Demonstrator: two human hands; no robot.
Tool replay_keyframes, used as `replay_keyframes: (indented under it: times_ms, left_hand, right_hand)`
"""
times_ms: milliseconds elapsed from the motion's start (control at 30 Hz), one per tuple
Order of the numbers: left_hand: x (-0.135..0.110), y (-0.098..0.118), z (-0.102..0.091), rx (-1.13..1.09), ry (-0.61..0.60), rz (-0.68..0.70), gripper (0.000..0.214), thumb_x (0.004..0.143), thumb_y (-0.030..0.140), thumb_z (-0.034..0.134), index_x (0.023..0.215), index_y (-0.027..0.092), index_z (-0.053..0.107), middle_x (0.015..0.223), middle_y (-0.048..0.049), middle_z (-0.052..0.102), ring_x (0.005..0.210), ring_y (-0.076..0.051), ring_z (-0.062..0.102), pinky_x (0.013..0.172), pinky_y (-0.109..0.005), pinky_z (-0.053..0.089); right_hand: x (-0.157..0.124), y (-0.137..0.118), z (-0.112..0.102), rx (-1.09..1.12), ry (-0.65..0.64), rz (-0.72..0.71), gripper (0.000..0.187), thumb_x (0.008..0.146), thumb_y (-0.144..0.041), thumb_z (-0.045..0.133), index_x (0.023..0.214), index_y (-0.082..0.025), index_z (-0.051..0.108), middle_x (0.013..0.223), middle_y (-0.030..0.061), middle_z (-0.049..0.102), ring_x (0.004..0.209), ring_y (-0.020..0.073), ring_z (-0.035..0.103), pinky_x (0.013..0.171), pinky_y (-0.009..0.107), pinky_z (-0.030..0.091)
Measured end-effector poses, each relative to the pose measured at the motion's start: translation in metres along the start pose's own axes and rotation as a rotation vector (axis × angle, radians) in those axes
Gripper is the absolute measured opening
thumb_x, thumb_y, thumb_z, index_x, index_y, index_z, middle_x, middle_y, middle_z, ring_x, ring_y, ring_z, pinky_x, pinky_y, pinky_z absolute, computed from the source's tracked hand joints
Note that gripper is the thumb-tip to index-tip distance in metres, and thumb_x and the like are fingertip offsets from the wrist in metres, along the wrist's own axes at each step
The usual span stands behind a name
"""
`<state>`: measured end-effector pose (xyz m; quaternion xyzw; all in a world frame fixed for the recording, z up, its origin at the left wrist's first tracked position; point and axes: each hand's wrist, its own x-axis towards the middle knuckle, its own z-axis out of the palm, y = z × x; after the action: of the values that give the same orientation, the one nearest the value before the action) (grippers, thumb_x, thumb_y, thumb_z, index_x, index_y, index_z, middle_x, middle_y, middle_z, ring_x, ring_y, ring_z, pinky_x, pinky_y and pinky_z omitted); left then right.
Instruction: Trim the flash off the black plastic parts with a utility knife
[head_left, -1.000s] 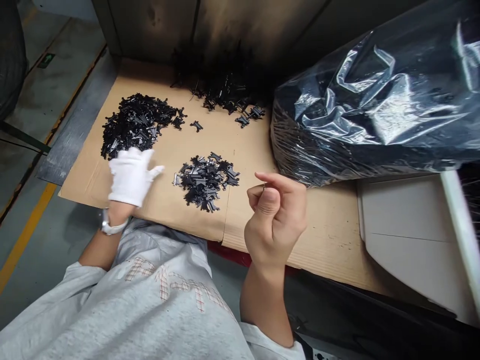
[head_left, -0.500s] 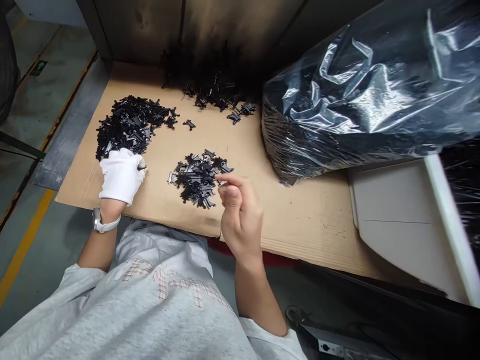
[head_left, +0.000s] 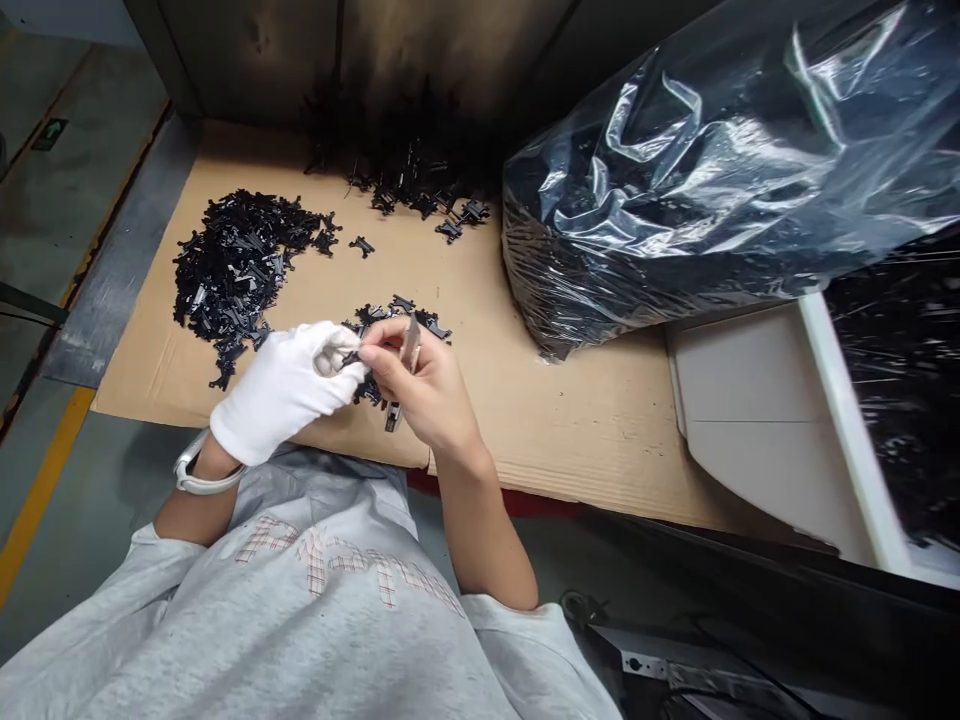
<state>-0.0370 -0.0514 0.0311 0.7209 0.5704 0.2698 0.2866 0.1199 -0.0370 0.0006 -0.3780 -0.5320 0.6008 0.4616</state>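
My left hand (head_left: 289,385), in a white glove, is closed in a pinch on a small black plastic part (head_left: 349,360). My bare right hand (head_left: 420,385) meets it, fingers closed on a thin metal blade-like tool (head_left: 410,348) and touching the same part. Both hands hover over the small pile of black parts (head_left: 397,312) in the middle of the cardboard sheet (head_left: 585,430). A larger pile of black parts (head_left: 229,265) lies to the left of my hands.
A third heap of black parts (head_left: 405,175) sits at the back by the dark wall. A big dark plastic bag (head_left: 712,170) fills the right side. A white bin (head_left: 780,440) stands at the right. Concrete floor with a yellow line (head_left: 37,490) lies left.
My left hand left the large pile and came right with a part. My right hand dropped from mid-air to the small pile and met the left hand.
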Motion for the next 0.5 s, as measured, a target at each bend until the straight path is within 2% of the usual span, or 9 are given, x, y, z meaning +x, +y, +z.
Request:
replay_keyframes:
  times_ms: [67,133,167,267,333,400,467,500]
  left_hand:
    - [-0.002,-0.006,0.001,-0.283,-0.082,-0.060,0.022,0.088,0.039,0.053,0.082,0.020,0.062,0.078,-0.0018,0.065,0.072,-0.015,0.058,0.071,-0.029,0.046]
    - [-0.003,-0.014,0.003,-0.490,-0.183,-0.122,0.034,0.092,0.047,0.043,0.082,0.021,0.062,0.077,-0.0028,0.065,0.072,-0.015,0.059,0.072,-0.030,0.049]
    - [-0.003,-0.018,0.005,-0.541,-0.217,-0.141,0.038,0.092,0.051,0.041,0.080,0.021,0.062,0.077,-0.0036,0.065,0.074,-0.016,0.060,0.074,-0.032,0.050]
    - [-0.001,-0.023,0.016,-0.610,-0.259,-0.162,0.038,0.081,0.061,0.054,0.073,0.024,0.056,0.078,-0.0051,0.064,0.080,-0.019,0.062,0.075,-0.035,0.052]
    - [-0.001,-0.019,0.024,-0.649,-0.285,-0.186,0.045,0.082,0.067,0.047,0.064,0.025,0.046,0.063,-0.0020,0.055,0.066,-0.017,0.057,0.066,-0.034,0.052]
    - [-0.003,-0.010,0.030,-0.749,-0.294,-0.225,0.050,0.088,0.067,0.034,0.061,0.026,0.034,0.052,0.0035,0.037,0.049,-0.013,0.042,0.053,-0.032,0.046]
    - [-0.005,0.000,0.033,-0.847,-0.228,-0.257,0.048,0.091,0.063,0.032,0.062,0.025,0.028,0.052,0.0060,0.027,0.046,-0.011,0.030,0.050,-0.029,0.041]
    - [-0.007,0.005,0.034,-0.848,-0.176,-0.263,0.047,0.092,0.061,0.033,0.063,0.025,0.028,0.054,0.0059,0.026,0.047,-0.010,0.029,0.050,-0.029,0.040]
  right_hand:
    - [0.000,0.002,-0.003,0.201,-0.035,0.109,0.035,0.077,-0.048,0.076,0.080,-0.020,0.055,0.056,-0.0108,0.040,0.044,0.0038,0.028,0.040,0.019,0.024]
    - [0.000,0.003,-0.005,0.333,-0.073,0.166,0.037,0.075,-0.048,0.078,0.080,-0.020,0.054,0.055,-0.0116,0.037,0.043,0.0028,0.023,0.038,0.018,0.019]
    - [0.000,0.003,-0.004,0.369,-0.099,0.179,0.036,0.074,-0.047,0.078,0.079,-0.020,0.054,0.055,-0.0115,0.038,0.043,0.0025,0.022,0.039,0.018,0.018]
    - [0.000,0.003,-0.003,0.383,-0.158,0.178,0.036,0.075,-0.045,0.078,0.079,-0.019,0.054,0.055,-0.0115,0.037,0.043,0.0027,0.023,0.039,0.018,0.019]
    - [-0.001,0.003,-0.003,0.288,-0.119,0.120,0.035,0.077,-0.046,0.077,0.079,-0.019,0.056,0.057,-0.0100,0.040,0.045,0.0036,0.029,0.041,0.019,0.024]
    - [-0.006,0.002,-0.003,0.106,-0.019,0.011,0.032,0.084,-0.048,0.069,0.086,-0.018,0.058,0.068,-0.0049,0.051,0.054,0.0064,0.043,0.048,0.021,0.035]
    - [-0.015,0.000,-0.004,-0.109,0.056,-0.116,0.037,0.093,-0.053,0.054,0.106,-0.019,0.060,0.083,0.0000,0.057,0.069,0.0108,0.052,0.060,0.025,0.043]
    - [-0.020,-0.002,-0.004,-0.213,0.070,-0.179,0.043,0.097,-0.055,0.044,0.120,-0.021,0.056,0.088,0.0016,0.058,0.075,0.0131,0.054,0.065,0.028,0.046]
